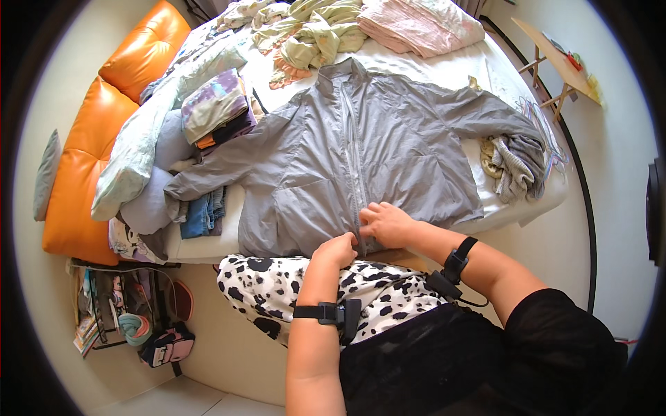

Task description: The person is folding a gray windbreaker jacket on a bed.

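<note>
A grey zip-front jacket (312,151) lies spread across the bed, its collar away from me and both sleeves stretched out to the sides. Down its middle runs the zipper (354,156), with the two front edges side by side. My left hand (335,250) grips the bottom hem near the zipper's lower end. Just above it, my right hand (386,223) pinches the front edge by the zipper. The fingers hide the lowest part of the zipper, so whether it is joined there cannot be seen.
Folded clothes (216,106) and folded jeans (204,214) lie left of the jacket, beside orange cushions (86,171). A crumpled knit garment (515,166) and hangers (554,140) are at the right. Bedding (421,23) covers the far end. A wooden folding table (562,62) stands beyond.
</note>
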`<state>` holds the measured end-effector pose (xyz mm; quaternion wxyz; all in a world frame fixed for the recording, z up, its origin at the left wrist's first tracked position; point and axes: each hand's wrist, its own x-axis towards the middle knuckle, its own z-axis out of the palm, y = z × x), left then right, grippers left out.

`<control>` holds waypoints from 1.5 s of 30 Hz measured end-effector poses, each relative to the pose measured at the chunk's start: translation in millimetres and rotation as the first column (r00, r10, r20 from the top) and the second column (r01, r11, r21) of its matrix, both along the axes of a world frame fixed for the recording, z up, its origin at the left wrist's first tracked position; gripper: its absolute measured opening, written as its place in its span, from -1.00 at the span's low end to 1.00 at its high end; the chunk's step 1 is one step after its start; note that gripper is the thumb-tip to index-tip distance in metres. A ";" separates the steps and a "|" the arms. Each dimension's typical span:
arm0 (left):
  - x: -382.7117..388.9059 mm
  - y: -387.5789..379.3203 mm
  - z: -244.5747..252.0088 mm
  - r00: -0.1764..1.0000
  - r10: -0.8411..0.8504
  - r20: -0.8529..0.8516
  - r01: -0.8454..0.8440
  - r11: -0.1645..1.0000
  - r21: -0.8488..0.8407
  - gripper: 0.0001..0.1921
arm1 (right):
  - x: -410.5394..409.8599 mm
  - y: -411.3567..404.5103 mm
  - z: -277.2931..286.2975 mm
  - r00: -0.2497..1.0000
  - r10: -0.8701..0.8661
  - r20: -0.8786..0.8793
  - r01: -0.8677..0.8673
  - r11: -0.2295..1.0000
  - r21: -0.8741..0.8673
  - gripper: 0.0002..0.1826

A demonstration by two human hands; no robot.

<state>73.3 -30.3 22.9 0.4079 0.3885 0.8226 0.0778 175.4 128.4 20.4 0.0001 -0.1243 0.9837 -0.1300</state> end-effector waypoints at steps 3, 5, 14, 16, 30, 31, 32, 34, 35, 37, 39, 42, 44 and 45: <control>-3.8 2.8 -6.7 0.999 0.005 0.036 -0.002 0.996 -0.088 -0.75 | 1.5 -6.2 -5.8 0.998 0.056 0.021 -0.057 0.997 0.051 -0.96; -4.3 2.9 -9.9 1.000 0.014 0.023 -0.011 0.994 -0.113 -0.77 | 0.8 -9.1 -5.7 0.998 0.061 0.032 -0.063 0.996 0.058 -0.95; -0.4 -0.9 1.5 0.992 0.125 0.002 -0.125 0.989 0.074 -0.75 | -10.8 -8.9 11.2 0.875 -0.219 0.431 0.322 0.930 -0.180 -0.86; 0.2 0.0 2.4 0.990 0.144 0.001 -0.143 0.984 0.104 -0.68 | -11.6 -6.3 5.0 0.877 -0.261 0.403 0.360 0.913 -0.192 -0.82; 6.7 39.0 7.8 0.955 0.151 -0.255 -0.176 0.981 -0.078 -0.69 | -12.6 -6.6 -20.5 0.886 -0.254 0.388 0.364 0.898 -0.245 -0.81; 6.4 36.9 4.3 0.960 0.118 -0.255 -0.138 0.989 -0.061 -0.71 | -14.2 -5.3 -21.9 0.886 -0.250 0.392 0.362 0.899 -0.246 -0.81; 7.4 36.3 3.5 0.961 0.119 -0.249 -0.139 0.988 -0.065 -0.71 | -16.5 -1.8 -23.6 0.873 -0.253 0.416 0.373 0.897 -0.238 -0.81; 7.1 39.3 4.7 0.955 0.125 -0.268 -0.136 0.990 -0.023 -0.72 | -20.9 4.2 -28.3 0.857 -0.252 0.450 0.385 0.893 -0.233 -0.81; 6.6 40.9 6.7 0.952 0.130 -0.277 -0.137 0.991 -0.008 -0.70 | -23.3 6.6 -31.3 0.832 -0.249 0.495 0.401 0.887 -0.228 -0.80; 6.0 42.9 10.7 0.938 0.180 -0.296 -0.187 0.982 0.006 -0.68 | -25.2 8.5 -35.1 0.794 -0.251 0.553 0.435 0.871 -0.229 -0.77; 4.0 43.0 9.9 0.913 0.240 -0.330 -0.243 0.969 0.033 -0.65 | -26.8 7.0 -34.5 0.800 -0.245 0.548 0.432 0.869 -0.243 -0.77; 0.3 43.5 -3.9 0.923 0.211 -0.323 -0.208 0.977 0.046 -0.66 | -24.0 5.8 -36.0 0.843 -0.254 0.475 0.416 0.867 -0.274 -0.78; 1.7 41.1 -12.6 0.916 0.220 -0.336 -0.198 0.975 0.098 -0.69 | -22.1 6.1 -36.7 0.842 -0.258 0.473 0.425 0.858 -0.288 -0.78; 1.6 40.6 -16.2 0.907 0.236 -0.350 -0.192 0.969 0.156 -0.72 | -21.3 7.3 -36.4 0.840 -0.260 0.476 0.429 0.856 -0.289 -0.78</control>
